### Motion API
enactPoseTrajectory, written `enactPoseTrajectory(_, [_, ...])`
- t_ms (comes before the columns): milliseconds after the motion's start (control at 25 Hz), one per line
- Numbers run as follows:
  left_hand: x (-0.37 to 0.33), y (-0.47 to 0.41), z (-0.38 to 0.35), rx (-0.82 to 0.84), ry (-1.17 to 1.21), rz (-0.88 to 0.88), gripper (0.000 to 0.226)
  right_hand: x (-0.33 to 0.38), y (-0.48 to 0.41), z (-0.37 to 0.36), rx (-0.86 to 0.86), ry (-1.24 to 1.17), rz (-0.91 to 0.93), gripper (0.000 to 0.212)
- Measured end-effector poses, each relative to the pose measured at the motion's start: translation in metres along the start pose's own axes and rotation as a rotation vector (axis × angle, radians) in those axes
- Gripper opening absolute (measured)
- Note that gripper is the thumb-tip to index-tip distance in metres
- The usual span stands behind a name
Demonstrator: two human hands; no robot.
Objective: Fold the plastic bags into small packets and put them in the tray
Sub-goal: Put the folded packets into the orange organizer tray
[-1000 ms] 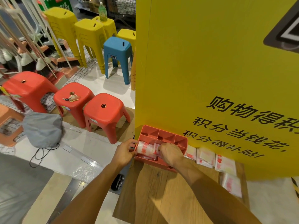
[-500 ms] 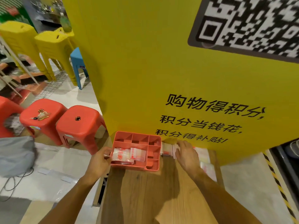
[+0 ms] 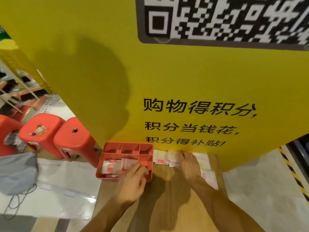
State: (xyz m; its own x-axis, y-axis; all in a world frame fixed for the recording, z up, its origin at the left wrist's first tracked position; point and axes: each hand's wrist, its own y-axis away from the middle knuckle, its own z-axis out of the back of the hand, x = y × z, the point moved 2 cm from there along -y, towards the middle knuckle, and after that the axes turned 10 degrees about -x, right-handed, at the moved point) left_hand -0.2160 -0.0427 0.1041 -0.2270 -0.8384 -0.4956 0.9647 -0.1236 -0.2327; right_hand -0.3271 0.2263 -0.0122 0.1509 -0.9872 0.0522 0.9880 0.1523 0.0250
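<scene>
The yellow sign (image 3: 100,81) behind the tabletop (image 3: 167,211) carried a large black-and-white QR code (image 3: 217,19). Under it were three lines of black writing: 购物得积分, then 积分当钱花, then 积分得补贴!

Half a second before, the left hand (image 3: 133,181) had been at the tray's left edge. Now it hung over the near right corner of the tray (image 3: 128,143). The right hand (image 3: 189,166) had stayed on the row at the foot of the sign.

The left wrist was bent down and its fingers (image 3: 139,167) were curled towards the tray. Motion blur hid whether they gripped anything. Just beyond and left of those fingertips, the folded red-and-white packets (image 3: 113,166) lay in the tray's long front compartment.

The right hand lay palm down with its fingers (image 3: 183,155) fairly straight, resting on the loose packets (image 3: 161,158). These ran along the tabletop from just beside the tray's right wall, under the fingers, and on past the wrist.

Off to the left of both hands, red stools (image 3: 75,136) stood on the floor.
</scene>
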Motion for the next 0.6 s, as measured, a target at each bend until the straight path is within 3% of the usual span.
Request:
enactPoseTrajectory(120, [-0.041, -0.016, -0.055, 0.224, -0.011, -0.069, 0.029, 0.0, 0.003, 0.004, -0.034, -0.01, 0.078, 0.064])
enactPoseTrajectory(240, [-0.065, -0.036, -0.095, 0.356, -0.104, 0.022, 0.038, -0.008, 0.014, 0.017, -0.07, -0.072, 0.095, 0.052])
enactPoseTrajectory(360, [-0.069, -0.056, -0.117, 0.37, -0.299, 0.037, 0.047, -0.022, 0.025, 0.045, -0.154, -0.138, 0.012, 0.044])
enactPoseTrajectory(440, [-0.071, -0.07, -0.132, 0.34, -0.38, -0.045, 0.059, -0.042, 0.036, 0.062, -0.221, -0.123, -0.032, 0.045])
enactPoseTrajectory(600, [-0.071, -0.094, -0.168, 0.371, -0.473, -0.174, 0.07, -0.075, 0.061, 0.075, -0.23, -0.152, -0.092, 0.06])
